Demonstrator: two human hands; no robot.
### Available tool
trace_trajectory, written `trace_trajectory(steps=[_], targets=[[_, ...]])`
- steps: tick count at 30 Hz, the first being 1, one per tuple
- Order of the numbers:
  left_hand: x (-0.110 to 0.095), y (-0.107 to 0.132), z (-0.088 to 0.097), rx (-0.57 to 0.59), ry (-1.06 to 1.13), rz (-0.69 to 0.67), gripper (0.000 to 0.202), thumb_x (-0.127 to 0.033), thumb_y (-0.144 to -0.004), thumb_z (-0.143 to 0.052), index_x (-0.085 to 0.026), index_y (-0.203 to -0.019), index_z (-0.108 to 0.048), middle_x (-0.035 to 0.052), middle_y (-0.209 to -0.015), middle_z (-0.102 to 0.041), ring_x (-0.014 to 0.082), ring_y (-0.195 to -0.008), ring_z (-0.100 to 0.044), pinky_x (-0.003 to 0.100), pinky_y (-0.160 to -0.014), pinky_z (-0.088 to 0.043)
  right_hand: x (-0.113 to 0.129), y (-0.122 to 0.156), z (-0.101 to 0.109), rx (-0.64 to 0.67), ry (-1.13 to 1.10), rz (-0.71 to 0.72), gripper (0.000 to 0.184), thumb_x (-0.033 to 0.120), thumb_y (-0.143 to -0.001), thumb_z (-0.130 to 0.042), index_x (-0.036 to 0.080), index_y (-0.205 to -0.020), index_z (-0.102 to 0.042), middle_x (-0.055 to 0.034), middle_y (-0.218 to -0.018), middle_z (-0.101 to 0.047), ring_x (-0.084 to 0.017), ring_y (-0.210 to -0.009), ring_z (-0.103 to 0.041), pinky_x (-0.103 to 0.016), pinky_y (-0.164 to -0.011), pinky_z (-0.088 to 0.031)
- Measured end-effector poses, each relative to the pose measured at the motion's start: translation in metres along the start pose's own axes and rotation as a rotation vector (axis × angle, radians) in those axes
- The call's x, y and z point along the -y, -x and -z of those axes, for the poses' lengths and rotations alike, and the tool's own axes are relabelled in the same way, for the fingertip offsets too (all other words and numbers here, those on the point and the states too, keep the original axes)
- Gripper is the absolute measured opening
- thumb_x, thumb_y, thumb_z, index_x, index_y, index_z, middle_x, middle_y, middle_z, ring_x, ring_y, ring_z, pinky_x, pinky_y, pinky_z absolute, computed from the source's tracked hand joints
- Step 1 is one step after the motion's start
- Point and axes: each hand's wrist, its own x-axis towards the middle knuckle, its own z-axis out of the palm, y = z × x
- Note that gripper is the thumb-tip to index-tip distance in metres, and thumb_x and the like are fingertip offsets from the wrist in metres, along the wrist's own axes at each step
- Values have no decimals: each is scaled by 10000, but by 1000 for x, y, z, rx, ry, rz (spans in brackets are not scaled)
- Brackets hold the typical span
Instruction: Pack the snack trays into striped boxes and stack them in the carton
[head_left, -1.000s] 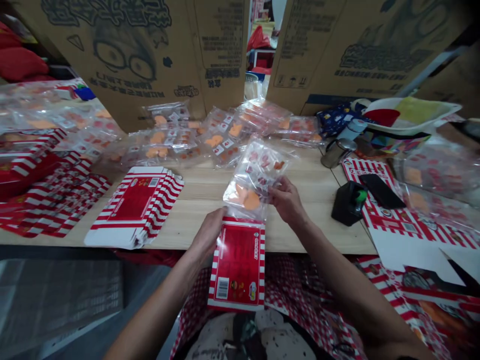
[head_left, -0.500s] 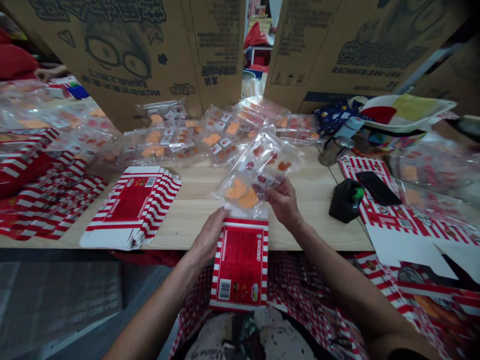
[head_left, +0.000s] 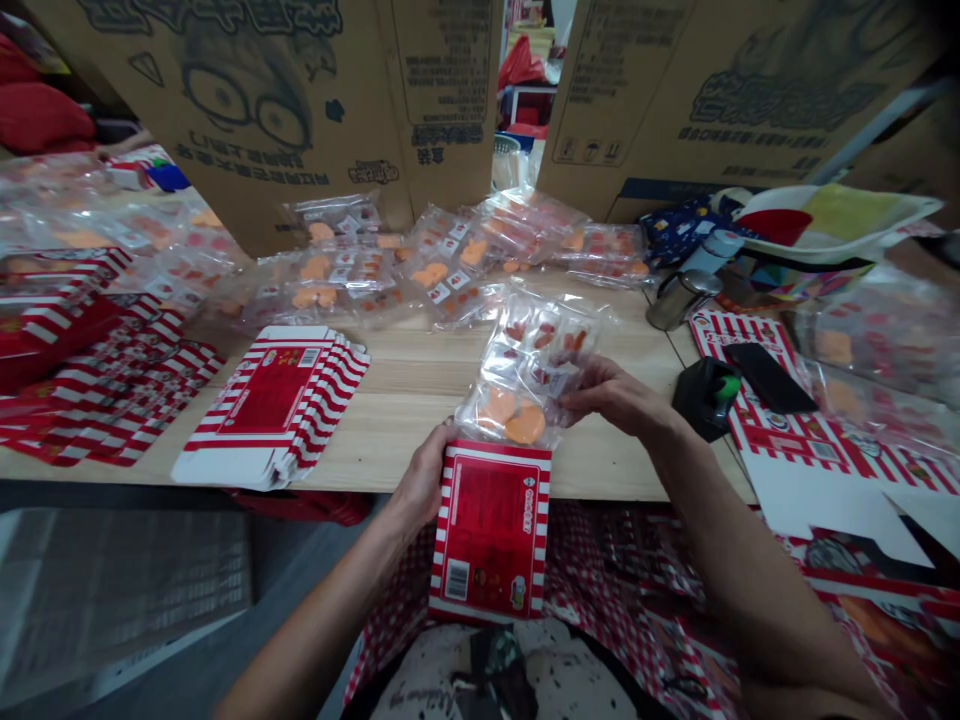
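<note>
My left hand (head_left: 421,478) grips the top left edge of a red-and-white striped carton (head_left: 491,530) held upright at the table's near edge. My right hand (head_left: 611,392) pinches the right side of a clear plastic packet (head_left: 529,365) with orange and red pieces inside. The packet's lower end sits at the carton's open mouth. Both hands are closed on what they hold.
A stack of flat striped cartons (head_left: 274,405) lies left on the wooden table (head_left: 405,385). Several clear packets (head_left: 420,265) pile at the back before big cardboard boxes (head_left: 300,100). A black tape dispenser (head_left: 703,395), a phone (head_left: 769,375) and a metal cup (head_left: 673,298) sit right.
The packet has swung more upright and come down toward the carton's mouth. My right hand moved right along the packet's side. The carton shifted slightly right.
</note>
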Motion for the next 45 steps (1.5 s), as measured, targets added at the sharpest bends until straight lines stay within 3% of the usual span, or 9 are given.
trace_trajectory(steps=[4, 11, 15, 19, 22, 25, 33, 41, 45], targets=[[1, 0, 4, -11, -48, -49, 276, -398, -729, -572, -174, -885, -612, 42, -816, -735, 219, -778, -714, 329, -761, -582, 8, -5, 0, 122, 21, 4, 513, 155, -650, -803, 193, -1143, -666, -8, -814, -772, -157, -616, -706, -245, -577, -594], [15, 0, 15, -206, -483, -557, 407, -372, -867, -502, -233, -1248, -466, 6, -943, -659, 173, -814, -628, 274, -773, -510, 10, -16, 5, 207, 79, -23, 451, 153, -678, -805, 188, -1116, -705, -13, -764, -776, -169, -605, -718, -242, -558, -598], [17, 5, 18, -229, -641, -699, 190, -358, -923, -472, -216, -1019, -556, 19, -944, -640, 179, -903, -602, 261, -844, -462, 13, -22, 6, 273, 144, -99, 432, 210, -672, -824, 141, -1088, -729, -42, -720, -768, -191, -584, -716, -272, -563, -595], [13, 7, 20, -168, -616, -684, 184, -319, -918, -454, -214, -960, -600, 15, -911, -650, 188, -866, -590, 263, -792, -448, 29, -22, 6, 359, 229, -27, 405, 266, -729, -820, 138, -1102, -728, -62, -906, -778, -189, -814, -734, -287, -749, -603], [9, 7, 19, -75, -629, -678, 162, -283, -893, -442, -210, -835, -574, 5, -807, -591, 180, -784, -549, 265, -739, -429, 52, -21, 7, 162, 165, 260, 596, 294, -791, -794, 248, -1353, -603, -30, -1088, -741, -184, -982, -706, -294, -848, -580], [8, 8, 15, -10, -638, -669, 149, -291, -901, -424, -216, -823, -527, 1, -786, -545, 171, -752, -523, 265, -716, -424, 73, -27, 6, 0, 191, 421, 600, 300, -846, -742, 273, -1414, -551, 6, -953, -727, -133, -770, -689, -232, -692, -555], [20, 11, 20, -91, -354, -552, 351, -465, -931, -499, -254, -1199, -417, 7, -958, -661, 180, -806, -639, 305, -790, -498, 45, -36, -35, 555, 774, 354, 305, 294, -935, -615, 165, -1188, -726, -71, -978, -727, -169, -823, -659, -297, -757, -535], [25, 15, 15, -62, -359, -482, 437, -579, -950, -524, -217, -1186, -591, 79, -1201, -684, 229, -1114, -635, 348, -981, -491, 0, -12, -46, 523, 999, 454, 240, 400, -975, -600, 274, -1035, -794, -64, -1578, -433, -311, -1474, -359, -515, -1151, -379], [1, 22, -4, -29, -326, -467, 411, -574, -934, -567, -172, -917, -653, 59, -885, -697, 201, -824, -638, 313, -783, -517, 25, 13, -47, 472, 891, 538, 260, 348, -986, -587, 325, -1198, -736, -51, -1589, -426, -290, -1425, -454, -527, -1114, -436]])
